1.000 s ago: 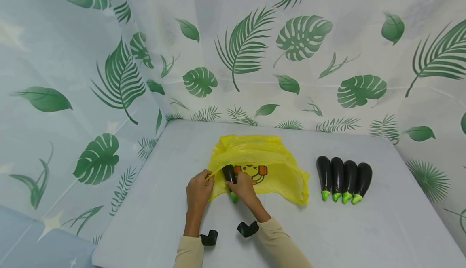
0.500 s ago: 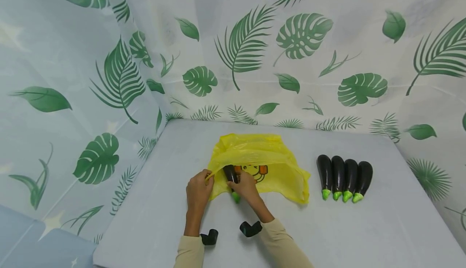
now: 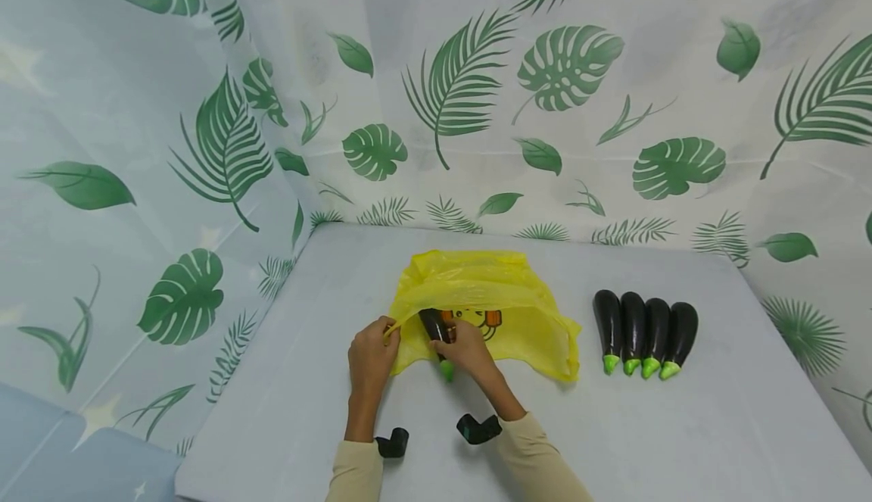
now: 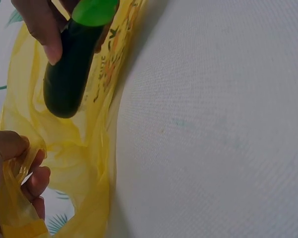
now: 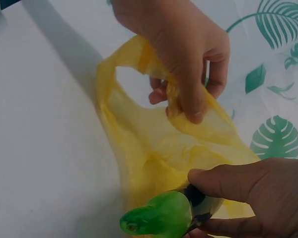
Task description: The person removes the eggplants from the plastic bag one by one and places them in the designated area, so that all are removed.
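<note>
A yellow plastic bag [image 3: 470, 271] lies on the table with its mouth facing me. My left hand [image 3: 372, 354] pinches the left edge of that mouth and lifts it; in the left wrist view the thumb and fingers [image 4: 37, 181] are curled on the film. In my right hand [image 3: 468, 347] is a black eggplant [image 3: 434, 325] with a green cap, its dark end pointing into the bag's mouth. The right wrist view shows the green cap [image 5: 161, 215] sticking out past the thumb. What lies deeper in the bag is hidden.
Several more eggplants [image 3: 643, 332] lie side by side at the right of the table [image 3: 715, 426], caps toward me. Leaf-patterned cloth [image 3: 470, 108] hangs behind and at the left. A black wrist camera mount [image 3: 391, 444] sits by each wrist.
My right hand has shifted slightly to the right with the eggplant, whose green cap end has swung right. My left hand keeps its place on the bag's edge.
</note>
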A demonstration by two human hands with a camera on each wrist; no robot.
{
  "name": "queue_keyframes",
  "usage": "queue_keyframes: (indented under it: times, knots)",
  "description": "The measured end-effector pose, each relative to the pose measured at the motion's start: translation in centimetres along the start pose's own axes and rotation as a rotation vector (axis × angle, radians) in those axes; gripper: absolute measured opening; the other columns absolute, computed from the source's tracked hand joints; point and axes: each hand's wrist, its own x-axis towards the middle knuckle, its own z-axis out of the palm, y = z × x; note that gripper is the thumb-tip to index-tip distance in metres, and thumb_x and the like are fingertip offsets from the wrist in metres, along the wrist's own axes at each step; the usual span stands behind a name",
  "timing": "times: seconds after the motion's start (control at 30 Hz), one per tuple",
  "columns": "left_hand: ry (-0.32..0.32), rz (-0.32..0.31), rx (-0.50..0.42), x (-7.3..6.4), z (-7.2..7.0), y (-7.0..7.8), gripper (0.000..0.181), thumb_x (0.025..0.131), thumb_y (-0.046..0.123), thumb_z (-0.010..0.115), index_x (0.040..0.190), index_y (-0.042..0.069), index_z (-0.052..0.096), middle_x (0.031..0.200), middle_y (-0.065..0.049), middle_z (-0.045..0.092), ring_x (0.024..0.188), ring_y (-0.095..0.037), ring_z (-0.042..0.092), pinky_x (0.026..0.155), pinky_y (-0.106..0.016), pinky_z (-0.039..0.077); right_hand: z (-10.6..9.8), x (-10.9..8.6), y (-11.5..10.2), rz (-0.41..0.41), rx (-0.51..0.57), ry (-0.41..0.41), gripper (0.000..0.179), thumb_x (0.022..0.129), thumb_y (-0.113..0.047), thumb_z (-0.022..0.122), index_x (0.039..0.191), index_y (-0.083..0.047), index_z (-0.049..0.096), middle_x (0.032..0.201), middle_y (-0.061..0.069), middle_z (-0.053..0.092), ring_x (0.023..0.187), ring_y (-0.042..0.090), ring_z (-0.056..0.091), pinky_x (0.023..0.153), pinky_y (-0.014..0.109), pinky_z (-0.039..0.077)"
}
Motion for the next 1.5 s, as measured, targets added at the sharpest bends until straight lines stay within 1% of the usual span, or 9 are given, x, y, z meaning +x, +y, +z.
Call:
queue_keyframes:
  times: [0.23, 0.37, 0.5, 0.7, 0.9, 1.0, 1.17, 1.37, 1.5]
  knots:
    - [0.007, 0.011, -0.003, 0.0, -0.1, 0.2, 0.01, 0.083, 0.009, 0.073, 0.092, 0.006, 0.074, 0.086, -0.008, 0.075, 0.07, -0.023, 0.071, 0.057, -0.036, 0.055, -1.1, -0.9, -0.7, 0.008, -0.046, -0.039, 0.052, 0.083, -0.018, 0.077, 0.123, 0.009, 0.058, 0.095, 0.016, 0.066, 0.08, 0.021, 0.061, 0.064, 0.032, 0.052]
    - [0.005, 0.014, -0.001, 0.0, -0.1, 0.2, 0.01, 0.083, 0.008, 0.073, 0.092, 0.006, 0.074, 0.086, -0.008, 0.076, 0.069, -0.022, 0.071, 0.056, -0.035, 0.054, -2.0, -1.9, -1.2, -0.027, -0.064, -0.068, 0.049, 0.083, -0.015, 0.077, 0.121, 0.009, 0.059, 0.098, 0.017, 0.067, 0.085, 0.023, 0.063, 0.068, 0.034, 0.055]
    - [-0.009, 0.001, -0.001, 0.1, 0.0, 0.2, 0.01, 0.083, 0.008, 0.072, 0.093, 0.006, 0.074, 0.087, -0.008, 0.076, 0.071, -0.022, 0.071, 0.057, -0.035, 0.055, -3.1, -3.0, -1.6, -0.061, -0.069, -0.083, 0.047, 0.082, -0.013, 0.077, 0.119, 0.009, 0.06, 0.097, 0.017, 0.069, 0.085, 0.023, 0.065, 0.069, 0.036, 0.056]
    - [-0.03, -0.01, -0.001, 0.2, 0.0, 0.1, 0.011, 0.084, 0.009, 0.072, 0.094, 0.006, 0.074, 0.089, -0.008, 0.076, 0.075, -0.023, 0.072, 0.061, -0.036, 0.056, -4.7, -4.5, -1.5, -0.041, -0.056, -0.112, 0.044, 0.079, -0.014, 0.079, 0.116, 0.004, 0.063, 0.094, 0.012, 0.069, 0.083, 0.019, 0.064, 0.068, 0.034, 0.056]
    - [-0.029, -0.007, 0.006, 0.1, -0.1, 0.0, 0.01, 0.084, 0.009, 0.072, 0.094, 0.006, 0.074, 0.088, -0.008, 0.076, 0.073, -0.023, 0.072, 0.059, -0.036, 0.056, -6.6, -6.0, -1.3, -0.025, -0.042, -0.152, 0.048, 0.08, -0.017, 0.079, 0.121, -0.001, 0.063, 0.099, 0.011, 0.067, 0.09, 0.02, 0.063, 0.073, 0.035, 0.056]
    - [-0.031, -0.008, 0.001, 0.1, -0.1, 0.0, 0.01, 0.085, 0.009, 0.072, 0.094, 0.005, 0.074, 0.089, -0.009, 0.076, 0.073, -0.023, 0.072, 0.06, -0.036, 0.056, -7.8, -6.5, -1.1, -0.045, -0.034, -0.16, 0.05, 0.081, -0.019, 0.079, 0.124, -0.001, 0.062, 0.101, 0.01, 0.066, 0.093, 0.02, 0.062, 0.074, 0.034, 0.056]
    - [-0.037, -0.011, -0.01, 0.1, -0.1, 0.0, 0.011, 0.085, 0.009, 0.072, 0.095, 0.005, 0.074, 0.089, -0.009, 0.076, 0.075, -0.023, 0.072, 0.061, -0.037, 0.056, -10.2, -7.1, -0.5, -0.061, -0.012, -0.12, 0.05, 0.083, -0.022, 0.077, 0.125, 0.0, 0.061, 0.105, 0.013, 0.066, 0.098, 0.025, 0.063, 0.075, 0.035, 0.057]
    - [-0.046, -0.013, -0.001, 0.1, -0.1, 0.1, 0.011, 0.085, 0.009, 0.072, 0.095, 0.005, 0.074, 0.09, -0.009, 0.076, 0.076, -0.023, 0.072, 0.062, -0.036, 0.057, -13.4, -7.5, 0.9, 0.017, -0.027, -0.024, 0.055, 0.087, -0.028, 0.072, 0.133, -0.002, 0.055, 0.118, 0.019, 0.063, 0.11, 0.035, 0.062, 0.081, 0.041, 0.057]
    - [-0.052, -0.012, 0.009, 0.1, -0.1, 0.2, 0.012, 0.085, 0.01, 0.072, 0.096, 0.005, 0.074, 0.09, -0.009, 0.076, 0.076, -0.023, 0.072, 0.062, -0.036, 0.056, -15.6, -8.0, 2.4, 0.055, -0.062, 0.039, 0.06, 0.09, -0.032, 0.069, 0.138, -0.001, 0.05, 0.121, 0.022, 0.062, 0.114, 0.039, 0.059, 0.086, 0.047, 0.055]
